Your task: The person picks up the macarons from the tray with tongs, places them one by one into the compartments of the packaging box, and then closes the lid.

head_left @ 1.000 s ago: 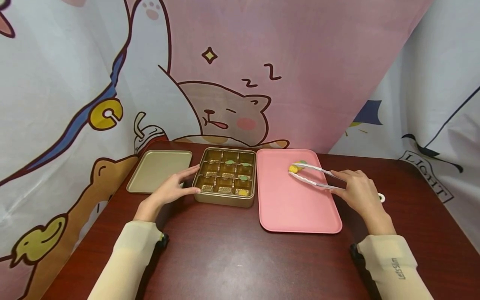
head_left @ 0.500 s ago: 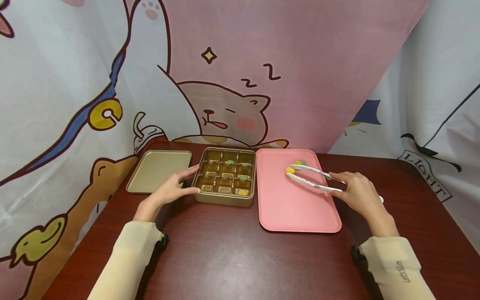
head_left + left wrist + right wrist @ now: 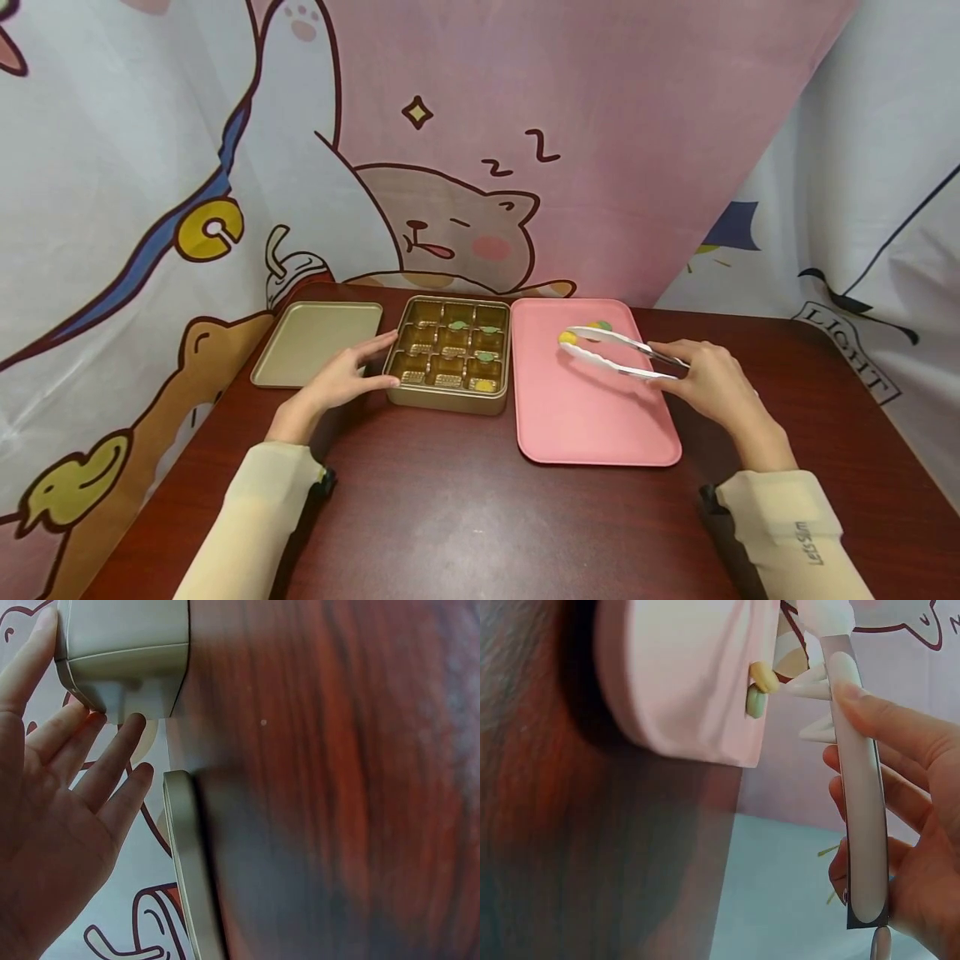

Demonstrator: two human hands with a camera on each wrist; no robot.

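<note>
We see a yellow piece [image 3: 567, 338] between the tips of the tongs [image 3: 864, 817], over the pink tray [image 3: 592, 421] near the worktop's far edge; we cannot tell whether it touches the tray. The right hand [image 3: 712, 375] has its fingers curled round the tongs. Just behind the tips, another yellow piece [image 3: 763, 676] and a green piece [image 3: 756, 701] sit side by side on the tray. Left of the tray we find the gold box [image 3: 450, 402], with a yellow lump [image 3: 485, 386] in its near right compartment and green bits in others. The left hand [image 3: 341, 379] rests its fingers, straight and spread, against the box's left side. Beyond it, towards the worktop's [image 3: 480, 508] far left corner, lies a flat gold lid [image 3: 317, 337]. Printed cloth [image 3: 637, 150] hangs behind.
</note>
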